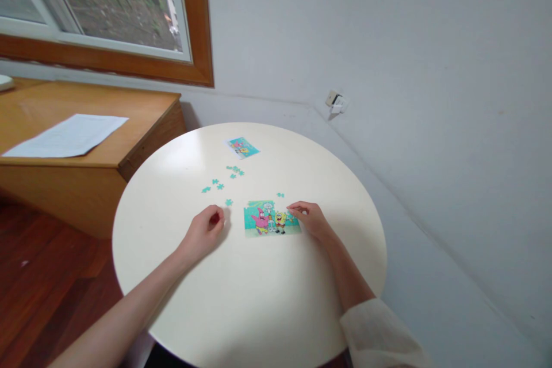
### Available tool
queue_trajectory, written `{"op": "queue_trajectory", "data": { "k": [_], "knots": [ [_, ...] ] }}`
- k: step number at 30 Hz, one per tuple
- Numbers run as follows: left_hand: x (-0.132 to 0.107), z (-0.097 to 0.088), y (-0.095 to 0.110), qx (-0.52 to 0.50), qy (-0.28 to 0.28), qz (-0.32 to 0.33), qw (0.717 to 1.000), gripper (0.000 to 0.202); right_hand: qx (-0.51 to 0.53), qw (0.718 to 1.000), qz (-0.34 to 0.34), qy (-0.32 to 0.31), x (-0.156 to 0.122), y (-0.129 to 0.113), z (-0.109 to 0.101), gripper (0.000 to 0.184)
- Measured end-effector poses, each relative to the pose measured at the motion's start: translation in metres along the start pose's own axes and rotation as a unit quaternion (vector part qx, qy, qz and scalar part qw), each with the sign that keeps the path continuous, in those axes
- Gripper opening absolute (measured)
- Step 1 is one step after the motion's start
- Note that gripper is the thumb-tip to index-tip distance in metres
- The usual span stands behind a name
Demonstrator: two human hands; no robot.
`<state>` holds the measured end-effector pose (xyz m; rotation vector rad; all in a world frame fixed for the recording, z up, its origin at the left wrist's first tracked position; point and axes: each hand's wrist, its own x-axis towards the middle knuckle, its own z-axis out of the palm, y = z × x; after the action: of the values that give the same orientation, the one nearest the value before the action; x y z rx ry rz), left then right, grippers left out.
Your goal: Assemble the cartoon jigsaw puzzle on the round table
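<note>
A partly assembled jigsaw puzzle (pixel 261 221) with cartoon characters on a teal ground lies flat on the round table. Its upper right portion has a gap. At that gap, my right hand (pixel 311 219) pinches a puzzle piece, mostly hidden by thumb and forefinger. To the left of the puzzle, my left hand (pixel 206 231) rests on the table with fingers curled and thumb against the forefinger, nothing visible in it. One loose piece (pixel 229 202) lies just beyond the left hand. Small joined pieces (pixel 280 195) sit above the puzzle.
Several loose teal pieces (pixel 220 186) are scattered on the white round table (pixel 259 299). Farther back lies a small reference picture (pixel 242 148). A wooden desk (pixel 146 109) with a paper sheet (pixel 71 135) stands at left; a wall with a socket (pixel 335 102) is behind.
</note>
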<state>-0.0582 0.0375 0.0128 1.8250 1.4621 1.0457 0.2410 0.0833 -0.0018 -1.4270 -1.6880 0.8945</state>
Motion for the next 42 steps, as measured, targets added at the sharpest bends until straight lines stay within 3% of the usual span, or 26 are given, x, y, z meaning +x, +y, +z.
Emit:
{"op": "queue_trajectory", "data": {
  "k": [42],
  "knots": [
    [0.0003, 0.0014, -0.0035, 0.009, 0.002, -0.001, 1.0, 0.008, -0.105, 0.993, -0.049, 0.022, 0.0006, 0.003, 0.0048, 0.012]
  ]
}}
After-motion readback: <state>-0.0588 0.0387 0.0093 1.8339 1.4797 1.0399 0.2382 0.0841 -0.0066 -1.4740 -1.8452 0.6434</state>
